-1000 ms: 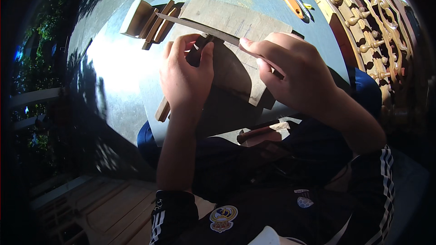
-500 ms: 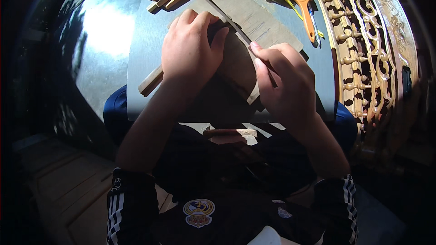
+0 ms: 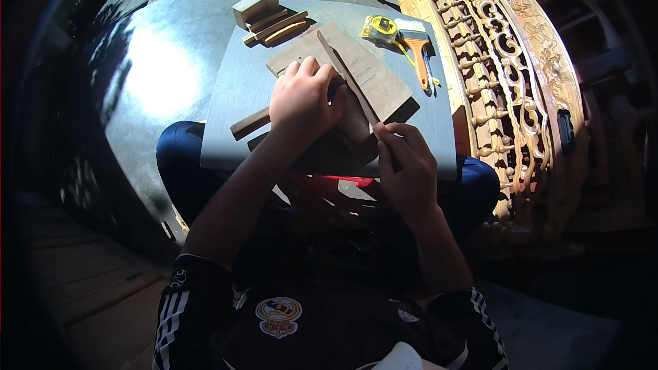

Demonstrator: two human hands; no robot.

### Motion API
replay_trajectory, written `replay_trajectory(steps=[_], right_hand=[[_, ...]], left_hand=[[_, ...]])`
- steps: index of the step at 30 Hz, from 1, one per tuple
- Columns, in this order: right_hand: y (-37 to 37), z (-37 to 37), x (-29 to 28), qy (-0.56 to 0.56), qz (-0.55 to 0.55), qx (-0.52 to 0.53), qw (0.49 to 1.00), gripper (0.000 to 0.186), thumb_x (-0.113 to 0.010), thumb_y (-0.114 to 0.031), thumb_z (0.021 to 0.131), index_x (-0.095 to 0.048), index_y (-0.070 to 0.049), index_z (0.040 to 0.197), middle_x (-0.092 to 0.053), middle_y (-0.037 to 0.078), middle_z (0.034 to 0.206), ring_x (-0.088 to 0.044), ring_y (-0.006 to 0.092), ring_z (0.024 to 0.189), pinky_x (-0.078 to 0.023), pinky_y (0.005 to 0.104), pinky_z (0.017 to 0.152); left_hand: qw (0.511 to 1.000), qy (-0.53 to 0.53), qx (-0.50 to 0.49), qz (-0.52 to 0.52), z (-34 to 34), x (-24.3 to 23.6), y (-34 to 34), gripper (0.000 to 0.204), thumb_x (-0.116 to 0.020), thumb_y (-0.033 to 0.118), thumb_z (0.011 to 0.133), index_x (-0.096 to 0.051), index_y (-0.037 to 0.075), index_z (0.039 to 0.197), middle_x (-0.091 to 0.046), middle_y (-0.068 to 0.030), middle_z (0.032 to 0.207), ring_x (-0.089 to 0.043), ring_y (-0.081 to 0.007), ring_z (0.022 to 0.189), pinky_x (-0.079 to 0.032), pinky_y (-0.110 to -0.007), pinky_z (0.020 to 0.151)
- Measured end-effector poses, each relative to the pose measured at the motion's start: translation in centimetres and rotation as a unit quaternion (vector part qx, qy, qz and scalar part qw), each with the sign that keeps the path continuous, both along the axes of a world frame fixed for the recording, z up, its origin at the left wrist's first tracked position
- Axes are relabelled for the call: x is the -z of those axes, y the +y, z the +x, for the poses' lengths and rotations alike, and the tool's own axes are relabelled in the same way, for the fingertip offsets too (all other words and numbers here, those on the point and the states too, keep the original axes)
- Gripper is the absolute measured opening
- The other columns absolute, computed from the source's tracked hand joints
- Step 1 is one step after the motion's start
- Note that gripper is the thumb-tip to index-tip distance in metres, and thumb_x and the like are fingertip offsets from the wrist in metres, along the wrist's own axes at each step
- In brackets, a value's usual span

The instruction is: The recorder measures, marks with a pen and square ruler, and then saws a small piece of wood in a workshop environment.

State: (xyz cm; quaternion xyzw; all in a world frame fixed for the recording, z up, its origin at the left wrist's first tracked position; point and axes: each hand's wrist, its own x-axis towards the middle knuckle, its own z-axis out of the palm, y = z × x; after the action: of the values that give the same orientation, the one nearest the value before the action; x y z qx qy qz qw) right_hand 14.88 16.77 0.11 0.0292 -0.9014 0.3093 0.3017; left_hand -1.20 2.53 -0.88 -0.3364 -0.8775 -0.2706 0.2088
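Observation:
My right hand (image 3: 409, 168) is closed around the near end of a long, thin, flat strip-like tool (image 3: 351, 84), a file or blade by its shape. The tool slants away to the upper left over a flat wooden board (image 3: 380, 74). Beside it, my left hand (image 3: 301, 99) grips a dark wooden piece, mostly hidden by the fingers and shadow. A pale, curved-edged piece of wood (image 3: 354, 123) shows between the two hands. From under my left wrist a squared wooden stick (image 3: 249, 123) juts out to the left.
All this rests on a grey tabletop (image 3: 229, 92). A wooden block (image 3: 256, 7) and several thin sticks (image 3: 279, 27) lie at its far left. A yellow tape measure (image 3: 379, 28) and an orange-handled paintbrush (image 3: 417, 58) lie far right. Carved wooden furniture (image 3: 524, 72) stands alongside at the right.
My right hand has drawn the strip-like tool back toward me, so its far tip now lies over the board. My left hand keeps its grip. The whole view has shifted.

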Motion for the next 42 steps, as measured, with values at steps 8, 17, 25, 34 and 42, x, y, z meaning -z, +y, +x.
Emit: replay_trajectory(steps=[8, 17, 25, 34, 42], right_hand=[[-1.8, -0.3, 0.4, 0.006, 0.055, 0.03, 0.998, 0.027, -0.066, 0.007, 0.088, -0.069, 0.003, 0.114, -0.064, 0.015, 0.105, -0.07, 0.0296, 0.094, -0.058, 0.037, 0.078], [-1.1, -1.7, 0.7, -0.002, 0.088, 0.03, 0.996, 0.033, -0.066, 0.003, 0.09, -0.063, 0.003, 0.122, -0.059, 0.014, 0.103, -0.066, 0.0292, 0.091, -0.057, 0.0366, 0.076], [-1.9, 2.6, 0.0, -0.028, -0.016, 0.025, 0.999, 0.035, -0.067, 0.006, 0.087, -0.069, 0.0, 0.122, -0.064, 0.015, 0.107, -0.07, 0.0278, 0.087, -0.057, 0.0356, 0.076], [-2.1, 1.3, 1.3, 0.05, 0.107, 0.063, 0.991, 0.035, -0.071, 0.001, 0.088, -0.068, -0.003, 0.122, -0.071, 0.014, 0.104, -0.071, 0.0303, 0.094, -0.058, 0.0405, 0.08], [-2.1, -2.3, 1.5, -0.026, 0.083, 0.094, 0.992, 0.029, -0.065, -0.004, 0.093, -0.064, -0.005, 0.123, -0.061, 0.012, 0.09, -0.067, 0.0288, 0.081, -0.057, 0.0389, 0.066]], left_hand=[[0.998, 0.008, 0.062, -0.005, -0.8, 0.2, -0.6, 0.021, -0.074, 0.026, 0.084, -0.067, 0.009, 0.094, -0.061, -0.0083, 0.099, -0.061, -0.0287, 0.097, -0.052, -0.043, 0.082], [0.999, -0.009, 0.046, -0.001, -0.3, -0.3, 0.4, 0.022, -0.073, 0.029, 0.084, -0.067, 0.01, 0.093, -0.06, -0.008, 0.096, -0.062, -0.0285, 0.095, -0.051, -0.042, 0.081], [0.999, -0.025, 0.03, -0.001, -0.5, 0.3, -0.3, 0.024, -0.073, 0.03, 0.083, -0.066, 0.009, 0.092, -0.06, -0.0088, 0.096, -0.06, -0.028, 0.097, -0.05, -0.042, 0.083], [0.999, 0.001, 0.041, 0.004, -0.6, 1.0, -0.5, 0.024, -0.072, 0.03, 0.084, -0.066, 0.01, 0.095, -0.059, -0.0086, 0.098, -0.06, -0.0276, 0.098, -0.048, -0.041, 0.083], [0.999, -0.013, 0.047, 0.008, -0.4, 0.6, -0.2, 0.021, -0.072, 0.03, 0.083, -0.067, 0.012, 0.093, -0.058, -0.0074, 0.094, -0.06, -0.0274, 0.096, -0.048, -0.041, 0.081]])
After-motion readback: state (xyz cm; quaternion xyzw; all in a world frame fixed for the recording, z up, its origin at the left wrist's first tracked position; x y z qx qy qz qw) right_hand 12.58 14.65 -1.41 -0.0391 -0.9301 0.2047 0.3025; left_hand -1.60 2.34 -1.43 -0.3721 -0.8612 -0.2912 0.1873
